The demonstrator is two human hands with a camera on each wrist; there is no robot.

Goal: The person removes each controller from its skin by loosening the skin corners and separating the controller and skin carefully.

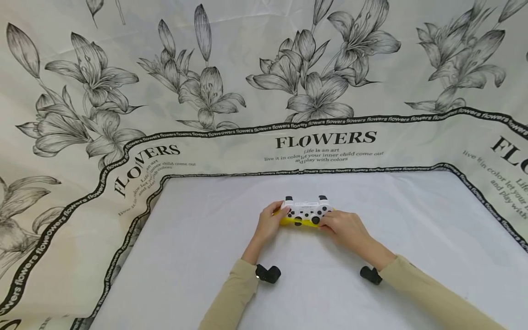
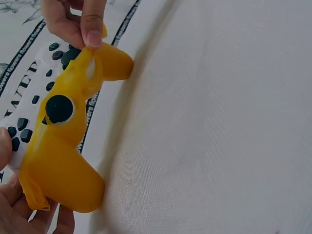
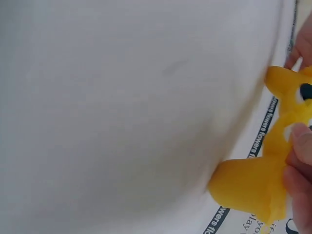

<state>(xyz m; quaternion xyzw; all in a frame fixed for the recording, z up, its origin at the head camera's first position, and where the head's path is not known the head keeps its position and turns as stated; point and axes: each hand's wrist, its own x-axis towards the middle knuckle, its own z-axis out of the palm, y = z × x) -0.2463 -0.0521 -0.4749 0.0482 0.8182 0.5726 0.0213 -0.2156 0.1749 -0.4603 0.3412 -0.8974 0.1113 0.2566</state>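
Note:
A white game controller (image 1: 306, 207) with black buttons and sticks is held above the far half of the table. A yellow rubbery cover (image 2: 68, 170) wraps its two handles, while the white face with the button clusters is bare. One black stick (image 2: 59, 108) pokes through a hole in the cover. My left hand (image 1: 269, 223) grips the controller's left end, thumb on the face and fingers beneath. With thumb and forefinger, my right hand (image 1: 346, 229) pinches the cover's edge by the right stick. The right wrist view catches the cover (image 3: 248, 185) only partly, at its right border.
A white cloth (image 1: 198, 256) covers the table. Behind it and at both sides rises a flower-printed fabric (image 1: 222, 153) with black lettered bands. Black wrist cameras (image 1: 269, 274) show beside both sleeves.

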